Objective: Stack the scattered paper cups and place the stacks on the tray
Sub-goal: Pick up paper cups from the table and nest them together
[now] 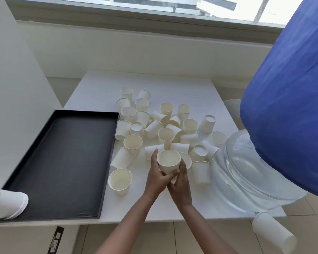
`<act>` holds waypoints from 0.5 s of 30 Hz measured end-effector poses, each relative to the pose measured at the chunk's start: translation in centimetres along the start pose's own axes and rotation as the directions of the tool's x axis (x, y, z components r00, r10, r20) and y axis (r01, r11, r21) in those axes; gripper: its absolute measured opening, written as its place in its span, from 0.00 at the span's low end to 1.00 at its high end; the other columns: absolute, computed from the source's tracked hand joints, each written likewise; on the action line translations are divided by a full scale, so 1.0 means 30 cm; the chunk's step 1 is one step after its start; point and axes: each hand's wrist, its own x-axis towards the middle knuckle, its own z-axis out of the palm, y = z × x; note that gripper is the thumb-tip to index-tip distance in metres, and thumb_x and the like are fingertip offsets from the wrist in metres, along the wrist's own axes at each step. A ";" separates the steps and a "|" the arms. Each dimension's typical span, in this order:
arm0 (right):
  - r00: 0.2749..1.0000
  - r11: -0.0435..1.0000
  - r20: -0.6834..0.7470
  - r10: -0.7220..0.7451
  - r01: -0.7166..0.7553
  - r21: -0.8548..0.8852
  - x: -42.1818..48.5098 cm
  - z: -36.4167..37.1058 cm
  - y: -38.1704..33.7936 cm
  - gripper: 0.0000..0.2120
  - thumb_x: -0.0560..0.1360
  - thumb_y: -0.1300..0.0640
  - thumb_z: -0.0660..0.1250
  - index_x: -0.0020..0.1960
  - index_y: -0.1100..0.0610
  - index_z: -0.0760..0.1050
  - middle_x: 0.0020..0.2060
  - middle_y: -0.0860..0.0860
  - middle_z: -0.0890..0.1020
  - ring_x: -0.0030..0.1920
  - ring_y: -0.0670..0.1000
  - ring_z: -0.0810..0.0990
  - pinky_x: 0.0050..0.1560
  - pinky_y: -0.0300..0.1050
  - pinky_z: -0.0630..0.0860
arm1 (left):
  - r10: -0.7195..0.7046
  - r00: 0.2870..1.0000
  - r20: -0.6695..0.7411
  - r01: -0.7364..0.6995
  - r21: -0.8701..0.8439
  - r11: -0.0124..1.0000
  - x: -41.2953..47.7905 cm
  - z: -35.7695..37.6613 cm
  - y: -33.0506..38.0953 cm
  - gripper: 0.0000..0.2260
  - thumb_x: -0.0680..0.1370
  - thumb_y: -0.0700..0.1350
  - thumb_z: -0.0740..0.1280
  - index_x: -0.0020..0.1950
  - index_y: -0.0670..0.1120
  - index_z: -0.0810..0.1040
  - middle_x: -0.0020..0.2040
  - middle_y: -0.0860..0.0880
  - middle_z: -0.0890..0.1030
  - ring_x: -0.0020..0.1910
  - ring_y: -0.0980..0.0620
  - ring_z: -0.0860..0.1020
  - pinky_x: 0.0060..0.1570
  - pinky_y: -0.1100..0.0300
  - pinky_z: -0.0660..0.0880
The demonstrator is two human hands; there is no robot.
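- Both hands grip one upright cup (169,160) just above the table (99,85): the left hand (159,177) wraps its left side, the right hand (180,182) cradles its lower right side, fingers closed around the paper

- The other loose cups (160,125) lie crowded just behind and beside the hands, some upright, some tipped over, some upside down; a wrist swinging sideways could knock several rolling

- Squeezing could dent the thin rim, I judge, and a dented cup may jam instead of nesting

- The clear water bottle (242,167) lies on its side, touching cups at the right; a cup nudged that way could wedge against it or drop off the front edge

- The tray (106,162) sits left of the pile, with one finished stack (7,203) lying on its side at the near corner; its raised rim could catch a stack carried low and spill it

- A single cup (120,179) stands near the tray edge, in the likely path of that carry

- Cups facing different ways must be turned before nesting, or the stack will lean
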 end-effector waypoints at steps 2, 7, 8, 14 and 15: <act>1.000 0.999 0.024 -0.009 0.010 -0.045 -0.009 0.004 0.006 0.35 0.71 0.61 0.70 0.72 0.60 0.55 0.68 0.51 0.67 0.64 0.45 0.67 0.54 0.17 0.60 | -0.003 1.000 -0.017 0.003 -0.011 1.000 0.000 -0.010 -0.008 0.43 0.68 0.40 0.75 0.74 0.48 0.51 0.65 0.55 0.68 0.64 0.55 0.69 0.64 0.56 0.69; 0.985 0.964 0.108 -0.138 0.158 -0.213 -0.013 -0.021 0.015 0.32 0.74 0.54 0.66 0.72 0.60 0.56 0.66 0.49 0.66 0.65 0.45 0.66 0.61 0.30 0.64 | -0.006 0.992 -0.124 -0.005 -0.089 0.996 0.008 -0.037 -0.020 0.42 0.68 0.38 0.75 0.74 0.49 0.52 0.58 0.68 0.65 0.60 0.60 0.70 0.55 0.72 0.67; 0.981 0.949 0.098 -0.167 0.187 -0.254 -0.011 -0.034 0.024 0.30 0.75 0.53 0.65 0.71 0.62 0.58 0.66 0.53 0.68 0.65 0.47 0.68 0.63 0.35 0.66 | -0.009 0.989 -0.148 -0.009 -0.118 0.993 0.012 -0.044 -0.019 0.42 0.68 0.38 0.74 0.74 0.49 0.53 0.60 0.64 0.67 0.61 0.57 0.70 0.57 0.69 0.67; 0.999 0.785 0.017 -0.035 0.038 -0.618 0.044 -0.099 0.119 0.20 0.76 0.65 0.61 0.67 0.63 0.67 0.68 0.67 0.64 0.71 0.64 0.61 0.71 0.56 0.62 | -0.023 0.969 -0.248 -0.027 -0.195 0.981 0.025 -0.086 -0.014 0.40 0.69 0.36 0.73 0.73 0.48 0.53 0.63 0.53 0.68 0.62 0.52 0.70 0.62 0.58 0.68; 0.999 0.750 0.036 0.016 0.011 -0.661 0.056 -0.105 0.134 0.19 0.76 0.63 0.61 0.67 0.61 0.68 0.70 0.66 0.61 0.73 0.63 0.57 0.73 0.54 0.59 | -0.018 0.968 -0.251 -0.028 -0.178 0.984 0.025 -0.091 -0.015 0.40 0.69 0.36 0.73 0.74 0.48 0.53 0.63 0.54 0.68 0.62 0.52 0.69 0.61 0.60 0.68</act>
